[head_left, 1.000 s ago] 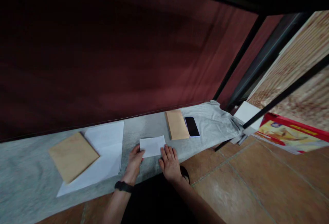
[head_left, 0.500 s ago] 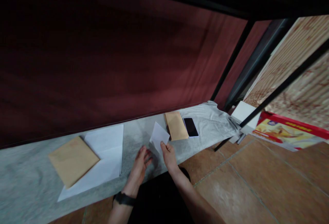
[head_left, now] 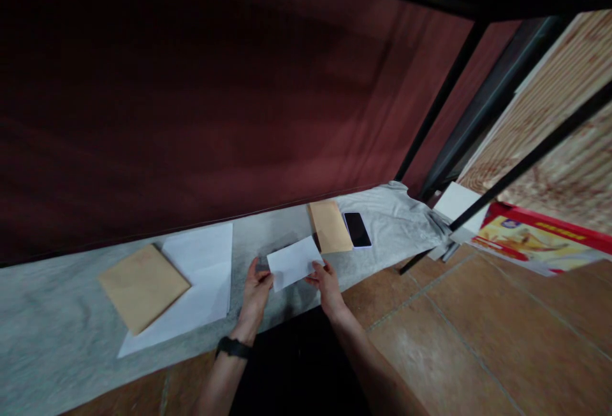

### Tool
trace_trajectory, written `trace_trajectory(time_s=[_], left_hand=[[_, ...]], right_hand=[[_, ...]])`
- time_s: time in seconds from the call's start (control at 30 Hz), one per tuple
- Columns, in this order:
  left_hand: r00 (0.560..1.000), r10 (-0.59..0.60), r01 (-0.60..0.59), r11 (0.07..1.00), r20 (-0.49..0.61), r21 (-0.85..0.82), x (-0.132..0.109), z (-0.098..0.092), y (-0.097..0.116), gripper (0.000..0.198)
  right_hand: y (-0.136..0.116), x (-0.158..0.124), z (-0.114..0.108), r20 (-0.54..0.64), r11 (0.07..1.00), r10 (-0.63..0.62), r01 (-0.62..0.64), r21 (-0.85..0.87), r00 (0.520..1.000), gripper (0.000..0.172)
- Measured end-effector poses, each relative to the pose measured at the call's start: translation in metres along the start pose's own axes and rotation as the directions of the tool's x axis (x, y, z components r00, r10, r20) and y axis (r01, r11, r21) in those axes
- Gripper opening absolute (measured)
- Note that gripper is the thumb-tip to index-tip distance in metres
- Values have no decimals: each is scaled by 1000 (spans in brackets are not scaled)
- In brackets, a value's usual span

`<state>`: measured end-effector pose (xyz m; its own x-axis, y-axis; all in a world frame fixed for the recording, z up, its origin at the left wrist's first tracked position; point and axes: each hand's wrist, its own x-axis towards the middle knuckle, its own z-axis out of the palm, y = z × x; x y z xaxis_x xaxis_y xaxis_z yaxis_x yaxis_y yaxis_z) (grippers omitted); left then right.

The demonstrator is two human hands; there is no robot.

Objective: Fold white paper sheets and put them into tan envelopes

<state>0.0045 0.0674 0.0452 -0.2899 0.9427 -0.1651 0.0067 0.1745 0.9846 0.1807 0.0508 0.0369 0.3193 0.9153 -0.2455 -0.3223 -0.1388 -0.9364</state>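
A folded white sheet of paper (head_left: 294,264) is held level over the grey cloth between my two hands. My left hand (head_left: 257,288), with a black band on its wrist, pinches the paper's left end. The right end is gripped between the thumb and fingers of my right hand (head_left: 326,283). Just beyond the right hand lies a brown envelope (head_left: 331,226), with a smartphone (head_left: 357,230) beside it, screen up and dark. Farther left, another brown envelope (head_left: 143,288) rests partly on large white sheets (head_left: 205,276).
The grey cloth (head_left: 52,314) covers a long narrow surface along a dark red panel (head_left: 215,116). Black metal bars (head_left: 442,100) rise at the right. A white box (head_left: 459,202) and a red and yellow printed box (head_left: 535,237) stand by the tiled floor (head_left: 459,327).
My left hand has come up and taken hold of the paper's left end. The paper, earlier in my right hand alone, has turned to lie lengthwise between both hands.
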Motion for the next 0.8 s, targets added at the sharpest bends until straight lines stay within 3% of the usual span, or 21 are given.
trace_trajectory(time_s=[0.13,0.23,0.33,0.4,0.5,0.53,0.6,0.8], left_hand=[[996,86,-85,993,-6,81,15,-7,-1,80],[986,165,-161,964,-4,214,24,-11,-5,72],[976,217,-210,914,18,346,30,-12,-9,63],[975,220,-213,885,30,413,32,-11,-11,58],[980,198,-189,868,30,460,32,-7,-12,50],[979,202,-191,866,26,462,31,-6,-12,47],[974,227,-208,863,15,461,29,-3,-11,42],[958,284,-258,798,38,544,24,0,-9,39]], right_hand=[[8,9,-8,37,931,-79,87,-354,996,35],[10,10,-11,60,864,-140,152,-479,988,28],[9,9,-11,86,764,-206,215,-609,975,38],[8,10,-10,132,640,-242,261,-723,961,43],[7,12,-7,255,319,-298,347,-882,920,44],[7,12,-6,291,216,-316,367,-905,903,43],[8,13,-4,342,101,-357,400,-911,869,43],[24,12,2,530,31,-397,589,-808,749,46]])
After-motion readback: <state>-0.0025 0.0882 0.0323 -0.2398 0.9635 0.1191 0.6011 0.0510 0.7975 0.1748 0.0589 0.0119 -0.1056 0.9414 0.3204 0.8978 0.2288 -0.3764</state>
